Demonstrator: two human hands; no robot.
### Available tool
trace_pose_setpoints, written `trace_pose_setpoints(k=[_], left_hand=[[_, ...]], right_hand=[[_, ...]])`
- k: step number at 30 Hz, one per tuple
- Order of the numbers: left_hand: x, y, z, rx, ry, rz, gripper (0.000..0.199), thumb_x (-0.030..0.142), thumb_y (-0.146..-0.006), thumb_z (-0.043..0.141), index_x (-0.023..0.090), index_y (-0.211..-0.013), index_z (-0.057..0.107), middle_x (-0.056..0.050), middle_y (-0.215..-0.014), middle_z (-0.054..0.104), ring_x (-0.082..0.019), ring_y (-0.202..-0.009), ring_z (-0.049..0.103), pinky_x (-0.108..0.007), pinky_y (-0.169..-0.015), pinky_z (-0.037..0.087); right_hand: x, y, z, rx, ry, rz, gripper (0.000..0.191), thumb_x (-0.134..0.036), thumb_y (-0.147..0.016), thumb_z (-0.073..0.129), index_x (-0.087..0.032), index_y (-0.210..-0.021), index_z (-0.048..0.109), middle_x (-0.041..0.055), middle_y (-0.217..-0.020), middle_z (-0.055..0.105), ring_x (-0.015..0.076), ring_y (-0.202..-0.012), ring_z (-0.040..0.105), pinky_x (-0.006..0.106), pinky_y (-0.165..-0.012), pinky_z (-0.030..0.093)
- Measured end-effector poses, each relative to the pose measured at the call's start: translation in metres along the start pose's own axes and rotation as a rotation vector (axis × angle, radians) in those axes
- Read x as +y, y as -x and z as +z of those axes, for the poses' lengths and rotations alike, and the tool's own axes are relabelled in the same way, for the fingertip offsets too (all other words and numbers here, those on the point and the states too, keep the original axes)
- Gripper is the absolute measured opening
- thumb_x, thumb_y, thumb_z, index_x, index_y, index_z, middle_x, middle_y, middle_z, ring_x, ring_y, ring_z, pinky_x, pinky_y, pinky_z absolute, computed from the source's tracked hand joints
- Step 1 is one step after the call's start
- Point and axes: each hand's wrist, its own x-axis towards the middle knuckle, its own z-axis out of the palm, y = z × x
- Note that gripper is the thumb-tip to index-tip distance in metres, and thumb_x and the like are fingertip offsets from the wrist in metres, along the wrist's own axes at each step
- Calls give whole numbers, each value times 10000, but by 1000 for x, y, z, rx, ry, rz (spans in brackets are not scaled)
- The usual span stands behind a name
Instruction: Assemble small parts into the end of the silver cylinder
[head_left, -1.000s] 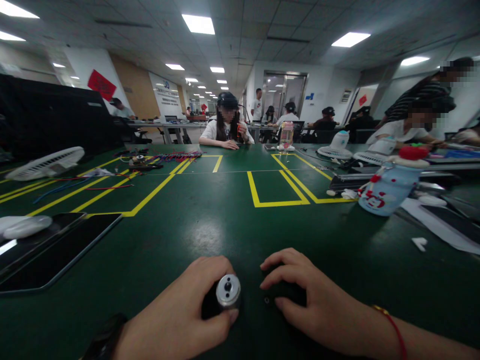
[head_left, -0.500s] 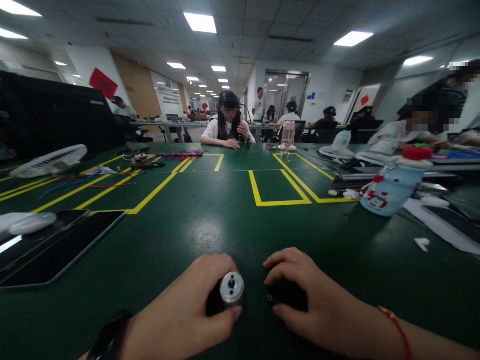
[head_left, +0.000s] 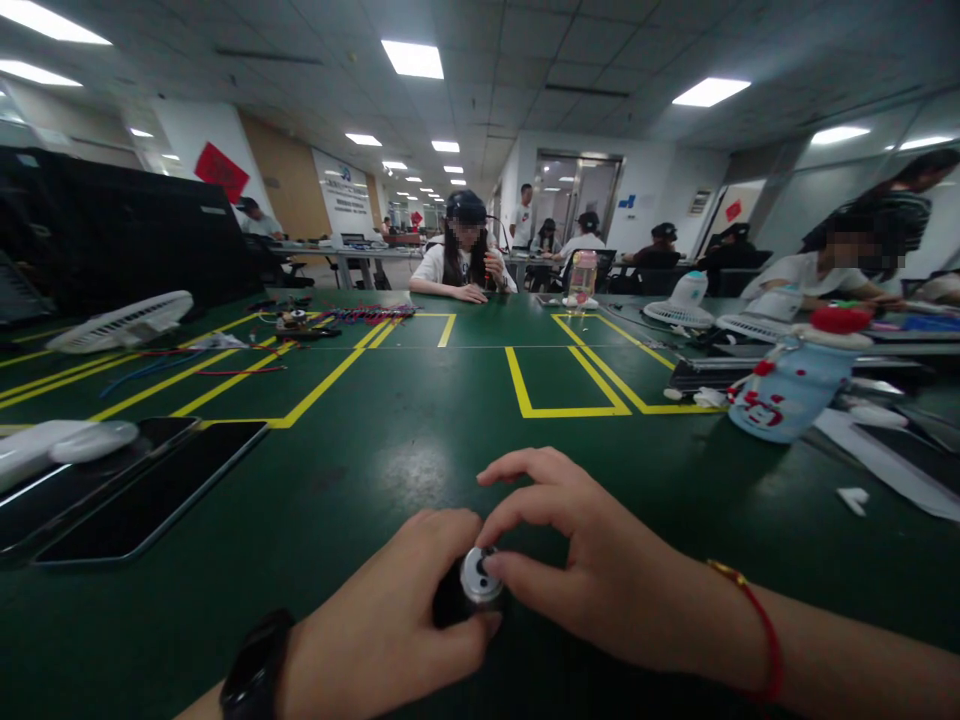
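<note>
A small silver cylindrical motor [head_left: 481, 590] stands upright near the table's front edge, its round end face up, with small dark holes in it. My left hand [head_left: 397, 600] is closed around its side, thumb in front and fingers behind. Over the top of the motor, my right hand [head_left: 559, 555] brings thumb and index fingertips together in a pinch at the middle of the end face. A small dark piece seems to sit between those fingertips, too hidden to name. The other fingers of that hand are curved and raised.
Two dark phones or tablets [head_left: 154, 495] and a white device [head_left: 94, 443] lie at left. Wires [head_left: 367, 314] and a fan [head_left: 124, 322] are farther back. A blue bottle [head_left: 795, 390] and white earbuds [head_left: 853, 500] are at right. A person [head_left: 465, 260] sits opposite.
My right hand has moved left from beside the motor to its top, fingertips now at the end face. My left hand keeps its hold on the motor. The view has shifted slightly.
</note>
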Motion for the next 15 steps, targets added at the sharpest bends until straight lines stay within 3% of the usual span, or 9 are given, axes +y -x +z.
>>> trace_pose_setpoints(k=[7,11,15], left_hand=[[-1,-1,1,23,-27,-9,115,197,-759,601,220,-866,566,-18,-858,632,-240,-916,588,-372,-837,456],[-1,0,1,24,-30,-6,168,205,-749,599,224,-917,602,-23,-899,656,-235,-907,592,-357,-819,461],[-1,0,0,13,-48,-12,169,207,-757,591,219,-924,609,-25,-912,658,-224,-880,589,-335,-786,460]], right_hand=[[6,1,7,-43,-30,41,134,-197,-808,674,-265,-912,725,32,-1259,583,233,-1158,538,428,-1007,397],[9,3,1,-74,-134,81,290,-140,-772,663,-269,-1025,719,41,-1290,575,228,-1190,539,416,-1052,384],[14,5,1,-77,-253,129,307,-90,-765,618,-251,-994,745,47,-1276,594,209,-1169,571,379,-1051,401]])
